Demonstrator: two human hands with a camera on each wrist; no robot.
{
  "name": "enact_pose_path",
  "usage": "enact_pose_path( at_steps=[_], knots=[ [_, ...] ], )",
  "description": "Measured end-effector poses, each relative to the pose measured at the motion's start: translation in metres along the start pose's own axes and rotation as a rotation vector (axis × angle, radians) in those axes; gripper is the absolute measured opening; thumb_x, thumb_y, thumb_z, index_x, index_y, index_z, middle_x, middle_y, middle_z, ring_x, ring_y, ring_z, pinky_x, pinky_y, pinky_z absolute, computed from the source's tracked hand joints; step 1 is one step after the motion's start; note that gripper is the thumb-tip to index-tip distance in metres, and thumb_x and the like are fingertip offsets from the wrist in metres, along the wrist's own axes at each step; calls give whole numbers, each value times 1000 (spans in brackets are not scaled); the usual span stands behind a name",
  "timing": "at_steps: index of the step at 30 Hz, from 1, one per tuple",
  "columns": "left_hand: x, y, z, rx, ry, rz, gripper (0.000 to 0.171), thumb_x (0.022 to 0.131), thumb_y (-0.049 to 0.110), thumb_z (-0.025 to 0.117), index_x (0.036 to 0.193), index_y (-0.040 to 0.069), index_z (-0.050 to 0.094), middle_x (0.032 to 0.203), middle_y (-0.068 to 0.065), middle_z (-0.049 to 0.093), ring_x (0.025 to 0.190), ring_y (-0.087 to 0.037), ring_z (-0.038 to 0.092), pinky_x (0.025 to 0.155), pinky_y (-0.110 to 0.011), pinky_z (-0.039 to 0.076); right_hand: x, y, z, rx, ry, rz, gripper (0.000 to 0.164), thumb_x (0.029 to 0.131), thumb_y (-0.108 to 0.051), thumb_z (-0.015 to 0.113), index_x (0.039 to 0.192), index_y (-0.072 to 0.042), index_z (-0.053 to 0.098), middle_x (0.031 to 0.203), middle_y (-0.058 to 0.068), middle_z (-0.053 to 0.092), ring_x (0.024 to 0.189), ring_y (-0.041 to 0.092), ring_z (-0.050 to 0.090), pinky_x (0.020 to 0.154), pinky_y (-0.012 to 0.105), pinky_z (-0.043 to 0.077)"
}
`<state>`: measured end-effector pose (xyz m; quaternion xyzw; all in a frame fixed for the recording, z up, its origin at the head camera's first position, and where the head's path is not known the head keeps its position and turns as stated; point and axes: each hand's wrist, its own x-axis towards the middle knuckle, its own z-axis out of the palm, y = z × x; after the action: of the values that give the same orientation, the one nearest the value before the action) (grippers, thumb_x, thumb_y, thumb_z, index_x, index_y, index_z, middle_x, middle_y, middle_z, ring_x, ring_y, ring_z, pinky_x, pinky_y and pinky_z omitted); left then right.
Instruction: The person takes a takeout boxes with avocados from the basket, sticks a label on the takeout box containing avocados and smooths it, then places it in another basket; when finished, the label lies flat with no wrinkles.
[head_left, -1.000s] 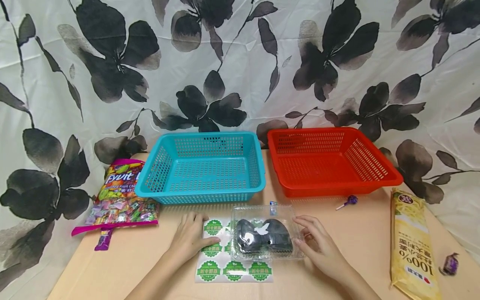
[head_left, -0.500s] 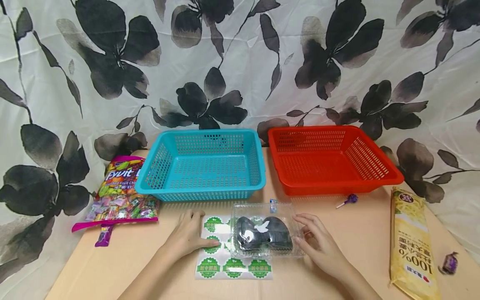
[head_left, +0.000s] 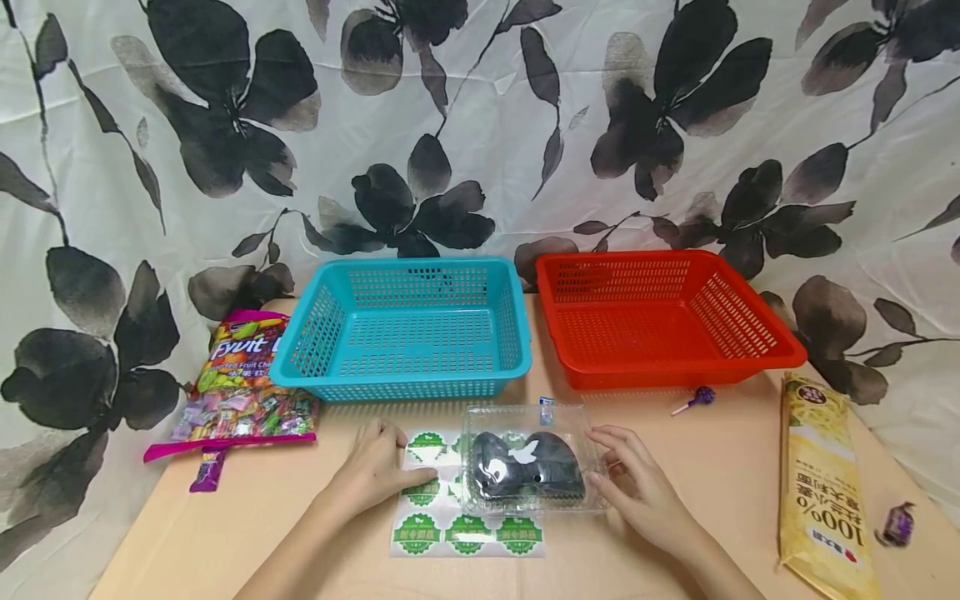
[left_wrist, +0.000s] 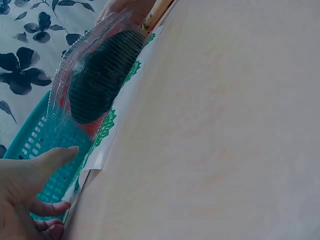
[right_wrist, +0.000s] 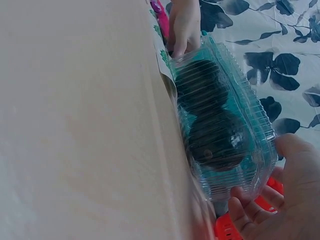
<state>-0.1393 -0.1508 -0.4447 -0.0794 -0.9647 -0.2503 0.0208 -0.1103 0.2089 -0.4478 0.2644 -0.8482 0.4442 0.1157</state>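
A clear plastic clamshell box (head_left: 528,417) with two dark round things (head_left: 558,471) inside lies over a sheet of green-and-white stickers (head_left: 416,533) in the head view. At its right side, my right hand (head_left: 637,487) touches the box's edge with relaxed fingertips; the right wrist view has the thumb by the rim of the box (right_wrist: 215,150). My left hand (head_left: 371,471) rests at the sheet's left edge, its thumb extended over the stickers. In the left wrist view that hand (left_wrist: 27,187) stays apart from the box (left_wrist: 97,82). Part of the sheet is hidden beneath the box.
Behind stand a blue basket (head_left: 420,390) and a red basket (head_left: 675,379). A candy bag (head_left: 240,392) and a purple-wrapped sweet (head_left: 207,471) lie left. On the right are a lollipop (head_left: 703,396), a yellow pasta packet (head_left: 825,483) and another purple sweet (head_left: 897,525).
The head view has tilted slightly, so the scene sits a little higher. My left thumb has drawn back slightly leftward; the right hand and the box keep their places.
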Motion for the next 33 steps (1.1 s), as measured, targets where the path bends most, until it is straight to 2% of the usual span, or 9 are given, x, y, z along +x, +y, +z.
enact_pose_path(
  at_steps=[6,13,15,19,23,30,33],
  knots=[
    [0,0,2,-93,-22,-36,38,69,40,72,70,10,50,91,-3,48,88,-20,41,77,-34,37,-2,1,1,4,6,-1,51,79,-4,64,126,-9,46,125,5,41,84,10,52,73,19,44],
    [1,-3,3,-279,10,-82,18,77,22,66,74,12,52,70,1,48,68,-12,43,63,-25,37,-2,5,3,27,6,-36,49,79,-2,63,125,-5,47,124,7,42,83,8,52,73,18,44],
    [0,-2,1,-333,6,-110,15,78,22,66,75,12,55,70,4,54,67,-8,48,63,-23,41,-1,5,3,27,5,-36,49,79,-2,63,125,-5,47,124,7,42,83,9,52,73,18,44],
    [0,3,-3,-465,-27,-153,15,79,21,66,80,10,56,72,1,61,62,-9,56,58,-24,47,0,4,2,18,-1,-15,49,80,-4,63,126,-6,47,124,5,42,84,10,52,75,18,43],
    [-2,6,-13,-557,-77,-147,19,78,18,66,81,5,53,72,-3,62,58,-12,58,51,-23,47,0,3,0,14,-4,-6,49,80,-5,64,125,-5,47,124,5,42,84,10,52,75,18,43],
    [-6,4,-34,-568,-85,-146,20,80,16,64,82,6,48,62,-3,57,54,-10,50,47,-21,38,0,4,1,7,-2,-20,49,80,-5,63,125,-4,47,125,5,42,85,10,52,75,18,43],
    [-11,2,-38,-552,-80,-148,21,80,18,64,82,7,47,62,-2,56,55,-10,50,50,-22,40,0,4,0,-1,-3,-21,49,79,-4,63,126,-4,47,125,5,42,85,9,52,75,19,44]
  ],
)
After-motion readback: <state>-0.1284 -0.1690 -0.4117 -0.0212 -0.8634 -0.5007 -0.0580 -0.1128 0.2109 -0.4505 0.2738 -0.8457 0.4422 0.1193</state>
